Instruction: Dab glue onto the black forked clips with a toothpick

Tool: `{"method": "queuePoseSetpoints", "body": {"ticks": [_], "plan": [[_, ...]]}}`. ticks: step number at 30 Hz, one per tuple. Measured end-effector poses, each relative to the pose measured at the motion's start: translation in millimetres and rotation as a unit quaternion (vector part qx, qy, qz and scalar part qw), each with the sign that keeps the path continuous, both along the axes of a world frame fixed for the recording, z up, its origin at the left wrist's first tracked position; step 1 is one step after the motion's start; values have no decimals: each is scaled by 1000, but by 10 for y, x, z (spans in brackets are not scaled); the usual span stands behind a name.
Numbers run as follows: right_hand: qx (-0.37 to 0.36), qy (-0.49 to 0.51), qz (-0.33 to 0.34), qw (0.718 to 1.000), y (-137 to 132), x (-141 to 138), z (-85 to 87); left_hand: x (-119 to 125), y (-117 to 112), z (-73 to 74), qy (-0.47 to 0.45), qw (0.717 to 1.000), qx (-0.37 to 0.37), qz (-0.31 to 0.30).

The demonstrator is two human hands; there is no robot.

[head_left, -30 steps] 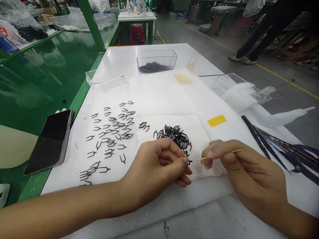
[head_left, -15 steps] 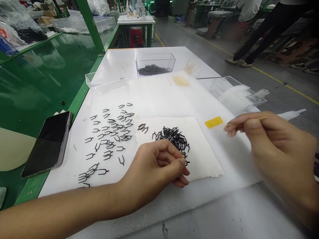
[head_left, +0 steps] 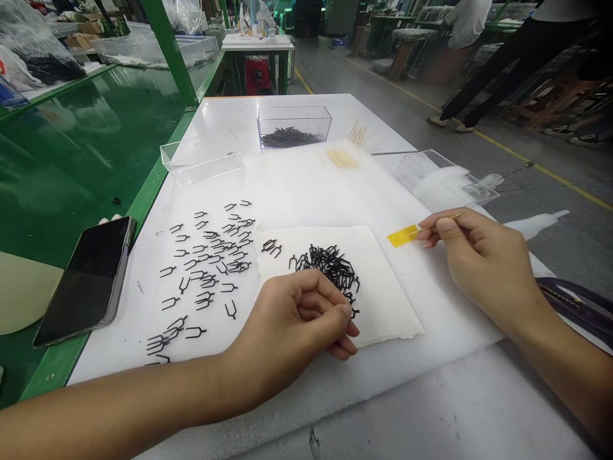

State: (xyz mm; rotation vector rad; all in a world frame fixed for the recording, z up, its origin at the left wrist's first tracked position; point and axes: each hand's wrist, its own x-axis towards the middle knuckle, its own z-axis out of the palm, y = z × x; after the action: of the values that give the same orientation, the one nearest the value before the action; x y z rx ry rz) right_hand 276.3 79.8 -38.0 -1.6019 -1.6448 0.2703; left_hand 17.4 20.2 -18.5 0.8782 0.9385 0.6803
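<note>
Our paper sheet point(head_left: 390, 300) has its near-left corner beneath our left hand point(head_left: 297, 319); past its right edge is our right hand point(head_left: 483, 262). A heap of black forks point(head_left: 331, 266) lies mid-sheet, a yellow strip point(head_left: 401, 236) off the right edge. Right fingers grip a thin stick point(head_left: 424, 229), left fingertips pinch one fork point(head_left: 355, 313).

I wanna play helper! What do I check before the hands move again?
1. Right hand has the toothpick: ok, pinched near its back end.
2. Toothpick's tip touching the yellow patch: cannot tell; it points there, but contact is too small to see.
3. Left hand has a black fork: looks ok; one sticks out at its fingertips.
4. Pile of forks on the white paper: ok.
5. Left forearm well clear of loose forks: not ok; some lie right by it.
6. Phone away from both hands: ok.
</note>
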Motion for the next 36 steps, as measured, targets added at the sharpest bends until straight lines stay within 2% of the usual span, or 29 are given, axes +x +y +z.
{"method": "queuePoseSetpoints", "body": {"ticks": [6,12,15,19,24,36], "plan": [[14,14,8,1000,14,16,-18,-5,12,3,6,1000,0,0],[62,92,21,994,-121,-128,96,-9,4,1,0,1000,6,0],[63,154,63,984,-266,-257,112,-2,17,1,0,1000,5,4],[-3,214,159,964,-482,-439,90,-2,31,13,2,1000,-1,13],[-42,222,215,950,-610,-584,63,3,35,22,4,1000,-4,16],[-35,190,238,952,-639,-608,66,8,29,19,2,1000,-10,18]]}}
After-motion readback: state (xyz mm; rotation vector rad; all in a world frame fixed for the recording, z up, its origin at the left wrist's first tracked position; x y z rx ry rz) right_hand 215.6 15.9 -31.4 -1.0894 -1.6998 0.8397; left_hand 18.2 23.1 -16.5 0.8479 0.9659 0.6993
